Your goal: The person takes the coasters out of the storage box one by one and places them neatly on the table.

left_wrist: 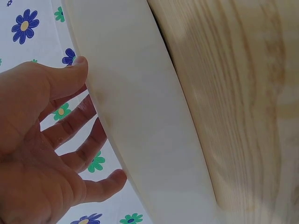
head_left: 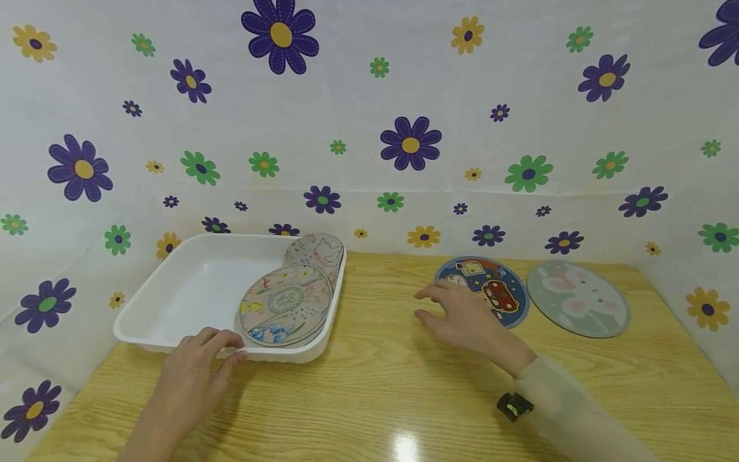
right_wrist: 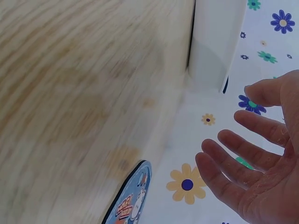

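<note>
At the left of the head view is a white tray [head_left: 173, 295]. My left hand [head_left: 196, 369] holds its near rim, thumb at the outer side and fingers over the edge. Inside, along the tray's right side, lie a round floral mat [head_left: 308, 314] and, partly beneath it, a pinkish round mat [head_left: 328, 253] with a cartoon animal. My right hand [head_left: 470, 321] hovers with spread, relaxed fingers over the left part of a dark blue round mat [head_left: 510, 279] with cartoon figures, hiding some of it. Nothing is between its fingers in the right wrist view.
Right of the blue mat lies a grey-green round mat [head_left: 580, 301] with a white rabbit. Everything stands on a wood-grain table [head_left: 375, 398]. A white flowered cloth [head_left: 346, 96] hangs behind and on both sides. A black buckle [head_left: 514, 406] sits by the right sleeve.
</note>
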`<control>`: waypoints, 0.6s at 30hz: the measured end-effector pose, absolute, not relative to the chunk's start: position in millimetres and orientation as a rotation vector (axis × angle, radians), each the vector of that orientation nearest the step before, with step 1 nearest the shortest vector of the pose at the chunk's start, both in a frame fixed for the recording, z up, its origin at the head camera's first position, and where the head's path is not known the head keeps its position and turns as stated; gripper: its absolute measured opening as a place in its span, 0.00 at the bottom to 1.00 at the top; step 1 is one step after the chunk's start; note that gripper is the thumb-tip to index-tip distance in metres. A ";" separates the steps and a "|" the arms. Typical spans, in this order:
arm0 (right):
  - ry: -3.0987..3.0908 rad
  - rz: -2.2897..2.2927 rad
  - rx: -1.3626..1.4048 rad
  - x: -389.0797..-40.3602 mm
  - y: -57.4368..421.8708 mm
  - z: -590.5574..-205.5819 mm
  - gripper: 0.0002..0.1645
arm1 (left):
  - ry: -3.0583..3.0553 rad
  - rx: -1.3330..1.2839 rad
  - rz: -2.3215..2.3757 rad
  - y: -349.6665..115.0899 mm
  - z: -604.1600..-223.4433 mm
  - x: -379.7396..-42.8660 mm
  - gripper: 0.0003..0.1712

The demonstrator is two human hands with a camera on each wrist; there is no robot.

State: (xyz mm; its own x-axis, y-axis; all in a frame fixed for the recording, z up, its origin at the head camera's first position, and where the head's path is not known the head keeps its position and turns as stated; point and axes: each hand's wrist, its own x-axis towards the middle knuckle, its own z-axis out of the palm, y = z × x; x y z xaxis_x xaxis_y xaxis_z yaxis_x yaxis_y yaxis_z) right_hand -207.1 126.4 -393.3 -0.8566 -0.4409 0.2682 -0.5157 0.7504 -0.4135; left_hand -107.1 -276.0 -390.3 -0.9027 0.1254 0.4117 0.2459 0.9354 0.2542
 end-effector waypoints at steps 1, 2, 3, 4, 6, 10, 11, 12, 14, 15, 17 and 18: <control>-2.800 0.723 0.768 -207.3 125.3 -392.9 0.20 | -2.693 -0.271 -0.424 -276.1 -390.4 -107.3 0.10; -2.800 0.713 0.774 -207.6 124.2 -392.4 0.20 | -2.692 -0.271 -0.428 -276.1 -390.3 -107.3 0.10; -2.802 0.703 0.775 -207.9 123.3 -392.2 0.20 | -2.692 -0.272 -0.430 -276.2 -390.2 -107.4 0.10; -2.800 0.694 0.781 -208.1 122.1 -391.8 0.20 | -2.690 -0.273 -0.432 -276.5 -390.5 -107.3 0.10; -2.795 0.675 0.794 -208.6 119.8 -390.9 0.20 | -2.686 -0.273 -0.433 -277.0 -390.9 -107.3 0.10; -2.779 0.645 0.818 -208.7 116.5 -388.1 0.19 | -2.681 -0.277 -0.431 -276.5 -390.6 -107.9 0.10; -2.777 0.643 0.822 -209.0 115.6 -387.5 0.20 | -2.677 -0.279 -0.428 -276.4 -390.5 -108.2 0.10; -2.772 0.641 0.828 -209.0 114.6 -386.6 0.19 | -2.673 -0.283 -0.426 -276.4 -390.4 -108.5 0.10; -2.765 0.641 0.841 -209.4 112.6 -385.6 0.19 | -2.670 -0.286 -0.423 -276.3 -390.2 -108.7 0.10; -2.761 0.644 0.850 -209.6 111.5 -385.2 0.19 | -2.671 -0.286 -0.421 -276.3 -390.1 -108.6 0.09; -2.754 0.655 0.866 -210.5 109.5 -385.0 0.20 | -2.681 -0.282 -0.423 -276.5 -390.2 -108.0 0.10; -2.746 0.656 0.878 -210.9 108.4 -385.0 0.19 | -2.685 -0.282 -0.422 -276.6 -390.5 -107.9 0.10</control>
State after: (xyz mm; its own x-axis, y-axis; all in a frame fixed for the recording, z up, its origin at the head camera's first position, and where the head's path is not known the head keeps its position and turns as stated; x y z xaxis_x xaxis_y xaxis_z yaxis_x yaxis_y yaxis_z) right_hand -210.9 108.4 -385.0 -0.8081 -0.5060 0.3015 -0.5876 0.7275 -0.3542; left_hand -107.9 -276.6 -390.5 -0.8970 0.1327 0.4216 0.2556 0.9339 0.2500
